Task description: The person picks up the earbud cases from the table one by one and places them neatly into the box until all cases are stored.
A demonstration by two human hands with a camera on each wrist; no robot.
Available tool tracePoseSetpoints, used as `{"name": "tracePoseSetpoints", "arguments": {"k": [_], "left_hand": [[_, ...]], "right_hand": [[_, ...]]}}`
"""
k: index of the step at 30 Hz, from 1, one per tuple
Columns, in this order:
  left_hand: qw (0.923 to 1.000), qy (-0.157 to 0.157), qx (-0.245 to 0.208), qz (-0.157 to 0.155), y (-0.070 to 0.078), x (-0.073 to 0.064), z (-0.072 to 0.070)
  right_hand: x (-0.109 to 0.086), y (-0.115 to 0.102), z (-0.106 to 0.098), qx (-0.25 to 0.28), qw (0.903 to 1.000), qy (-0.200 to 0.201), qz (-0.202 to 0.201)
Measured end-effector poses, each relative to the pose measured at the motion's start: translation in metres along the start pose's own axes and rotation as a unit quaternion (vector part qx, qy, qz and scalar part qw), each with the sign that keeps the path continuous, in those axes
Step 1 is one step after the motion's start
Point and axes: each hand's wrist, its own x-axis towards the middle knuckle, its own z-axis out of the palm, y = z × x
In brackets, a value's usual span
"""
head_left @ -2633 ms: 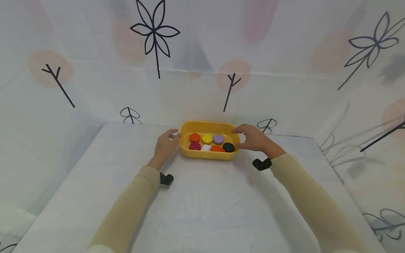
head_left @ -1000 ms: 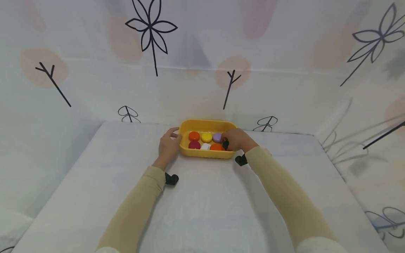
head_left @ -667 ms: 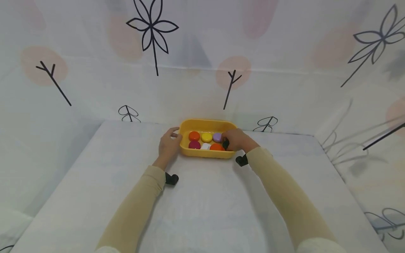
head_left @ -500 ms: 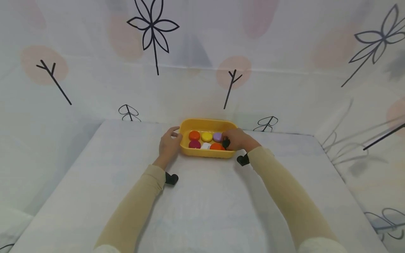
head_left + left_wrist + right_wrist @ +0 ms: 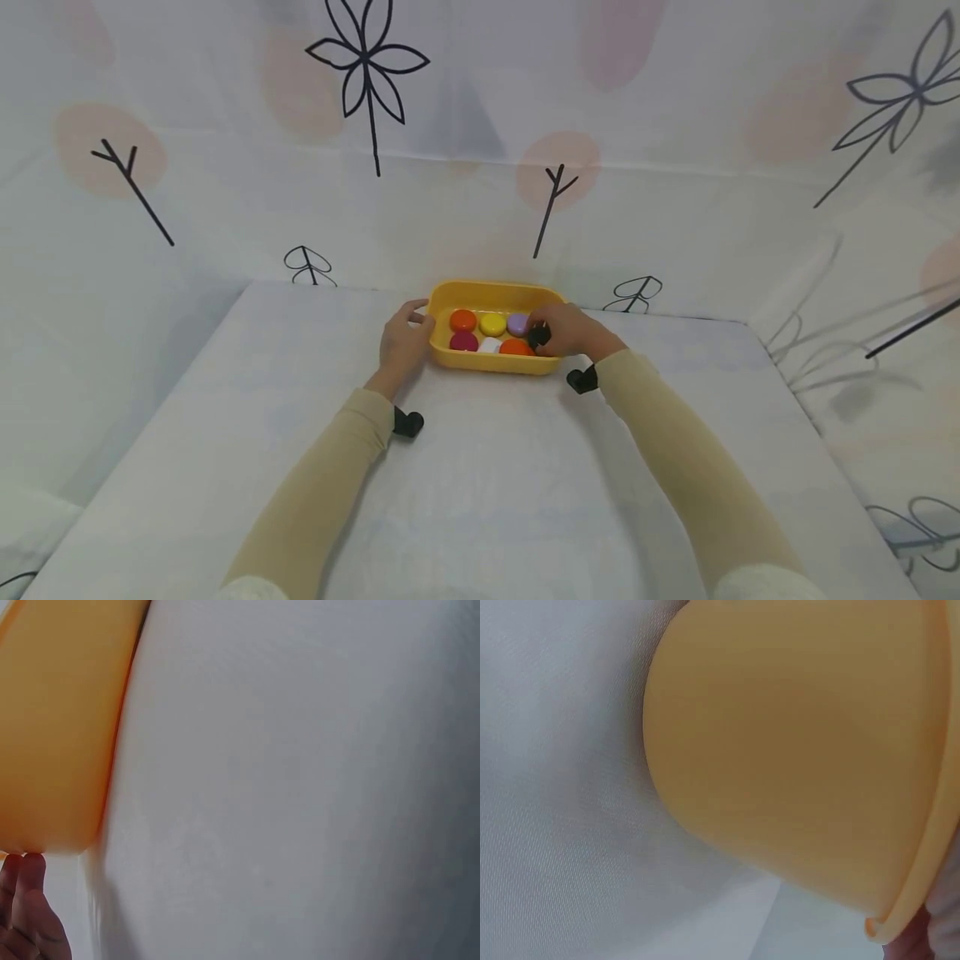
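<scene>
A yellow tray [image 5: 487,363] stands at the back of the table with several glossy round pieces inside. My right hand [image 5: 564,328] reaches over its right end and pinches a black round piece [image 5: 538,336]. Beside that lie a lilac piece [image 5: 517,324] and an orange one [image 5: 516,347]. At the tray's left end, my left hand [image 5: 405,337] touches the outer wall; in the left wrist view the fingertips [image 5: 31,864] meet the tray wall [image 5: 56,727]. The right wrist view shows mostly the tray's outside [image 5: 795,742], the hand barely visible at the edge.
Also in the tray are a red-orange piece [image 5: 462,321], a yellow piece [image 5: 492,324], a dark red piece [image 5: 463,341] and a white piece [image 5: 490,345]. A white cloth covers the table [image 5: 480,483]. Patterned fabric [image 5: 465,217] rises right behind the tray.
My right hand has gone from beside the tray's right rim into the tray, onto the black piece, and lately shifted very slightly. My left hand stays at the left end.
</scene>
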Motion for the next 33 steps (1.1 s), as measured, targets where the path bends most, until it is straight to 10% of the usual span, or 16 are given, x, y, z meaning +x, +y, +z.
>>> {"name": "tracePoseSetpoints", "arguments": {"k": [33], "left_hand": [[0.9999, -0.009, -0.013, -0.004, 0.001, -0.002, 0.001]], "right_hand": [[-0.031, -0.024, -0.012, 0.068, 0.9910, 0.116, -0.006]]}}
